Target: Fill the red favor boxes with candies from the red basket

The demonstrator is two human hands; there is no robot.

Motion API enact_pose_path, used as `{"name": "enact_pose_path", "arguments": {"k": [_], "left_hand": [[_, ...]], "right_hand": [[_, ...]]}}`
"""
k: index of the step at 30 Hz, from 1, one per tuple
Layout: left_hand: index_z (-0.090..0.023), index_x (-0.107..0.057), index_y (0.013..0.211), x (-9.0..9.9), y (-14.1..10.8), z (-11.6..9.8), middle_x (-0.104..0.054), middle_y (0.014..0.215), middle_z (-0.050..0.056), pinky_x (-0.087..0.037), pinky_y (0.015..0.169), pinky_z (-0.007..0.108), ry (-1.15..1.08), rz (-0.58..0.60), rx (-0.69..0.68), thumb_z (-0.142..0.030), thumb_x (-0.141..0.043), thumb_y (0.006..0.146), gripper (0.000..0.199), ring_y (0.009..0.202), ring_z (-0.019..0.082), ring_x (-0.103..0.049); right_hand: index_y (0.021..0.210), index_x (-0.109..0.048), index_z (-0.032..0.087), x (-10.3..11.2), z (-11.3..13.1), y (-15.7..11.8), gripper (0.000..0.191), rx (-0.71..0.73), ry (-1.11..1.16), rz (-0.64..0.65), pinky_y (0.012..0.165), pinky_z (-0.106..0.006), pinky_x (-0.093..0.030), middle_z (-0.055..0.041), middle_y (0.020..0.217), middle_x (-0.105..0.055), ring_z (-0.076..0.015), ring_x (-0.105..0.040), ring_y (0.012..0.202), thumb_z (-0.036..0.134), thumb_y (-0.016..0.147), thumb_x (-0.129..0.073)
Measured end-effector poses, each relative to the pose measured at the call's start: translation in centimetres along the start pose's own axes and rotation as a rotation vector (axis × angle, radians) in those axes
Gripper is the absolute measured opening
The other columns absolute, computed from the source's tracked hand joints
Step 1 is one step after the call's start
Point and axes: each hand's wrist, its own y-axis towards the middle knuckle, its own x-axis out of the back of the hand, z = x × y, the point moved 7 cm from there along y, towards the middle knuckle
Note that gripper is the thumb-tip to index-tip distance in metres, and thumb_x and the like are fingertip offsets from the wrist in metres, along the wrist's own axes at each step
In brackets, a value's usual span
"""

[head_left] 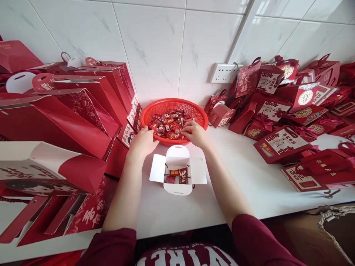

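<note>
A red plastic basket (143,117) full of small wrapped candies (168,123) stands against the wall. My left hand (144,143) is at its front left rim, thumb and fingers apart, with nothing visible in it. Over the right side of the candies, my right hand (195,133) has its fingers curled and pinched together at the pile; what lies between the fingertips is hidden. In front of the basket, between my forearms, sits an open white-lined box (177,189) with its flaps spread out. Several wrapped candies (183,175) lie inside the box.
Large red gift bags (91,99) are stacked close on the left. On the right, many small red gift boxes (283,142) with ribbon handles are piled up. A white power strip (224,73) is on the tiled wall. A cardboard box (299,236) stands below the table's right edge.
</note>
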Motion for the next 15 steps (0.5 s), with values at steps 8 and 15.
{"name": "enact_pose_path", "arguments": {"k": [8, 15], "left_hand": [[-0.013, -0.059, 0.136, -0.41, 0.28, -0.37, -0.046, 0.151, 0.02, -0.044, 0.111, 0.045, 0.048, -0.043, 0.004, -0.034, -0.058, 0.091, 0.05, 0.138, 0.036, -0.047], [-0.014, -0.057, 0.138, -0.16, 0.31, -0.67, -0.046, 0.15, 0.019, -0.05, 0.105, 0.049, 0.052, -0.028, 0.017, -0.033, -0.056, 0.092, 0.05, 0.133, 0.038, -0.052]], "right_hand": [[0.104, -0.077, 0.029, -0.18, -0.23, -0.55, 0.024, -0.08, -0.065, -0.069, 0.074, -0.029, -0.05, 0.001, 0.089, -0.078, -0.0202, -0.07, 0.08, 0.027, 0.093, -0.056], [0.127, -0.07, 0.032, -0.02, 0.33, -0.75, 0.036, -0.006, -0.136, -0.031, 0.07, -0.029, -0.049, -0.0003, 0.09, -0.079, -0.0198, -0.07, 0.074, 0.029, 0.098, -0.048]]}}
